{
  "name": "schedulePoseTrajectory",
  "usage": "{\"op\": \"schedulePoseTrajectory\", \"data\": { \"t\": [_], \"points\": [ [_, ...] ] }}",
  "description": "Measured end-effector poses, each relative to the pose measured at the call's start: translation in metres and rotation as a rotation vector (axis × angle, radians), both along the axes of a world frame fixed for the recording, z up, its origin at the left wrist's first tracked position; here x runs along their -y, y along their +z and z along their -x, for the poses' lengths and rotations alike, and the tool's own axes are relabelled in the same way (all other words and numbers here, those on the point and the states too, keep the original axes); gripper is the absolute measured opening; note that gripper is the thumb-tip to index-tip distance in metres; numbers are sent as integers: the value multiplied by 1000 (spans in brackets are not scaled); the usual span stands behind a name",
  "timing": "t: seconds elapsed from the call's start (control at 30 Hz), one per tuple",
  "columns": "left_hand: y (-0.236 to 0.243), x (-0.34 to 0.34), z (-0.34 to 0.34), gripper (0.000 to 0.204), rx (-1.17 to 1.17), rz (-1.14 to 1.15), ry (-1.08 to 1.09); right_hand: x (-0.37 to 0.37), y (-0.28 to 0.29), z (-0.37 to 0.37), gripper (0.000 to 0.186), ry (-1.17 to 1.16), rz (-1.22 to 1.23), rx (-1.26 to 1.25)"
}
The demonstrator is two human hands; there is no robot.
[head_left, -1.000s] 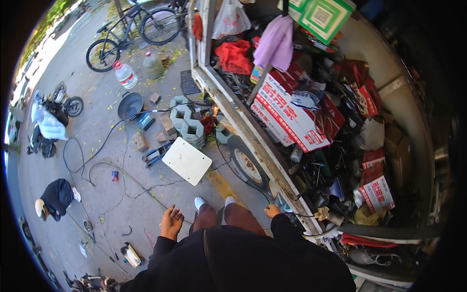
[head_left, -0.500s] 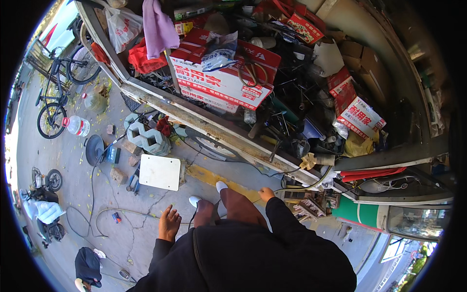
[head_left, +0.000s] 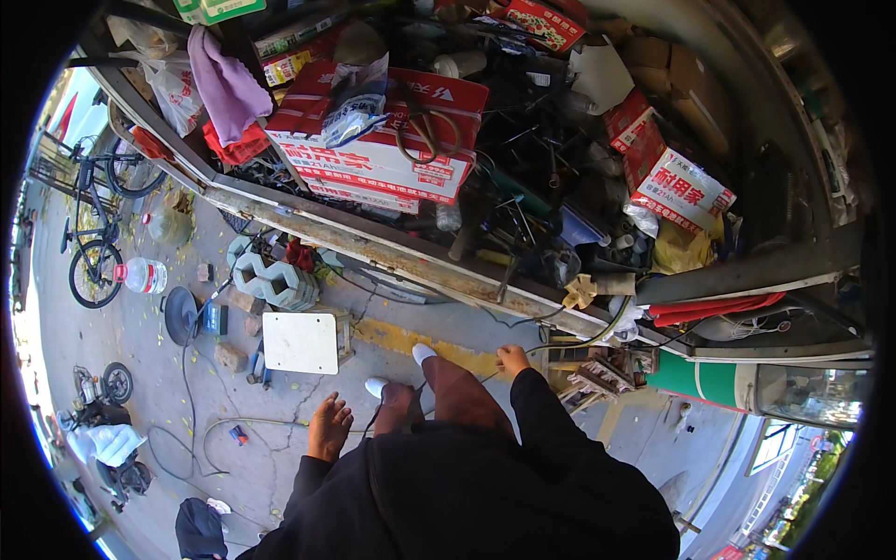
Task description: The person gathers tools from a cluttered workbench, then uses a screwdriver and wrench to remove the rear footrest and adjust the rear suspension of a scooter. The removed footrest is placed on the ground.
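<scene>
My left hand (head_left: 329,427) hangs at my left side, open, its fingers apart and slightly bent. Nothing shows in it. A thin hose (head_left: 264,421) on the ground passes close to it and disappears behind my legs. In front of my right leg, my right hand (head_left: 511,360) is closed with curled fingers. A yellowish hose (head_left: 602,334) coming from the cart meets the right hand's outline; whether the fingers grip it I cannot tell. Ahead to the left stands a low stool with a white square top (head_left: 300,343), apart from both hands.
A metal-framed cart (head_left: 392,245) spans the front, heaped with tools, bags and a red-and-white carton (head_left: 373,145). Left lie grey hollow pavers (head_left: 273,279), a dark basin (head_left: 180,315) and bricks. Bicycle (head_left: 93,210) and motorbike (head_left: 103,397) stand beyond. Someone in dark clothes (head_left: 198,527) is lower left.
My view has shifted, so the cart's load sits further left and higher. The right hand appears slightly higher in the picture. Both hands keep nearly the same pose.
</scene>
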State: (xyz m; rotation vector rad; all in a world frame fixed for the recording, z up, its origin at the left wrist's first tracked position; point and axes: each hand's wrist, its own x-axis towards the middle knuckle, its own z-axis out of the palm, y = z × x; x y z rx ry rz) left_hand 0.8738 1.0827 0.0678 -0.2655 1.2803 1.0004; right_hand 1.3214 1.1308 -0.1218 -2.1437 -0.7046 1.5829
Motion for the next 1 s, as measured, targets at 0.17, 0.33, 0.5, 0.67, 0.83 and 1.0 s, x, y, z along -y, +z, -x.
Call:
{"op": "schedulePoseTrajectory", "data": {
  "t": [0.17,0.33,0.5,0.67,0.83,1.0],
  "points": [
    [4,-6,-6,41,-9,12,-41,-22,8,5,17,-309,-45,-275],
    [8,-11,-8,42,-25,22,-50,-41,16,9,13,-418,-92,-381],
    [12,-13,-8,43,-32,20,-15,-54,24,11,12,-411,-114,-435],
    [16,-9,-9,42,-25,30,30,-68,24,13,15,-491,-103,-447],
    [16,-6,-10,41,-20,32,43,-91,29,19,21,-780,-121,-444],
    [17,-5,-13,39,-15,48,45,-106,41,18,28,-726,-253,-755]
  ]
}}
